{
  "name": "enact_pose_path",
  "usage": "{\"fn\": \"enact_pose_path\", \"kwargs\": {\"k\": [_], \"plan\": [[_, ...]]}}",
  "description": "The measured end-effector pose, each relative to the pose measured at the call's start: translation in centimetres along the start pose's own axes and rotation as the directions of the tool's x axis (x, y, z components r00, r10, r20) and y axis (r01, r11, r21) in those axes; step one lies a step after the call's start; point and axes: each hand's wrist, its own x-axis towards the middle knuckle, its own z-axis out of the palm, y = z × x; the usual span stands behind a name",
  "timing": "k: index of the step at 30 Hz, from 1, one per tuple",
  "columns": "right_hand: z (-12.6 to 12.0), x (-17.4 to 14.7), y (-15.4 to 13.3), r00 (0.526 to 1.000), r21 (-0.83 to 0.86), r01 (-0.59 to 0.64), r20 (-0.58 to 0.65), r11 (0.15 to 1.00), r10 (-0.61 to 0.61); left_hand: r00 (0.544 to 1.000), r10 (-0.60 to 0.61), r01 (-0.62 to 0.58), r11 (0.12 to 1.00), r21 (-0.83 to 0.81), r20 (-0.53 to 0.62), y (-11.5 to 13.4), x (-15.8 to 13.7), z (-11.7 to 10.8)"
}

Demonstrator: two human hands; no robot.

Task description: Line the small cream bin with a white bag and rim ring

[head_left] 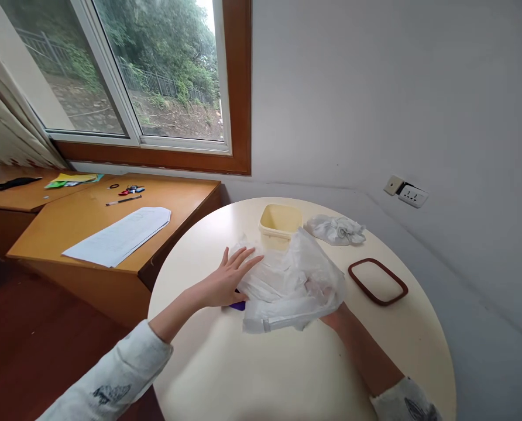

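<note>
A thin white plastic bag (282, 280) is spread, wrinkled and partly raised, over the middle of the round table. My left hand (232, 275) lies at its left side with fingers stretched out and apart, touching the plastic. Under that hand's thumb, a small purple thing (239, 305) shows at the bag's edge, mostly covered. My right hand (333, 316) reaches into or under the bag from the right. Its fingers show only faintly through the plastic, so their grip is unclear. Just behind the bag stands a pale yellow plastic container (281, 217) without a lid.
A crumpled white plastic bag (336, 229) and a brown rounded frame (378, 282) lie on the right of the round table (261, 374). At left, a wooden desk (191, 199) holds papers (120, 234), a pen (124, 200) and keys (131, 190). Wall sockets (413, 196) are at right.
</note>
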Motion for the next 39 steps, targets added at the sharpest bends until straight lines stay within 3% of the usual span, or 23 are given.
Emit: {"fn": "enact_pose_path", "kwargs": {"k": [5,8,11,16,20,27,32,36,39], "plan": [[-0.9,0.2,-0.8,0.996,0.026,-0.038,-0.078,0.999,0.040,0.992,-0.127,0.128,0.984,0.124,-0.016,-1.2,1.5,1.8],[-1.3,0.2,-1.7,0.987,0.071,-0.063,-0.142,0.996,0.072,0.977,-0.193,0.206,0.960,0.190,-0.089,-1.2,2.1,1.5],[-0.7,-0.2,-2.2,0.994,0.085,-0.041,-0.098,0.996,0.050,0.958,-0.248,0.274,0.938,0.211,-0.142,-0.8,2.2,0.9],[0.9,-0.7,-1.3,0.994,-0.027,-0.057,-0.091,0.998,0.054,0.942,-0.295,0.326,0.918,0.225,-0.158,0.1,2.2,0.5],[0.1,-0.6,-1.1,0.967,-0.161,-0.166,-0.220,0.973,0.129,0.948,-0.293,0.315,0.919,0.237,-0.126,-0.1,2.1,0.0],[-3.5,-1.3,-4.1,0.876,-0.308,-0.108,-0.479,0.945,-0.056,0.971,-0.238,0.224,0.940,0.255,0.024,-1.6,0.3,-2.5],[-5.6,-1.7,-4.8,0.800,-0.418,-0.085,-0.570,0.905,-0.188,0.965,-0.234,0.196,0.944,0.266,0.118,-2.4,-0.6,-3.6],[-6.7,-1.6,-4.5,0.745,-0.616,-0.144,-0.583,0.774,-0.325,0.980,-0.182,0.158,0.957,0.243,0.078,-2.2,-0.9,-3.5],[-6.8,-1.7,-4.9,0.756,-0.727,-0.172,-0.530,0.665,-0.384,0.997,-0.073,0.076,0.965,0.249,-0.022,-1.8,-1.3,-3.2]]}}
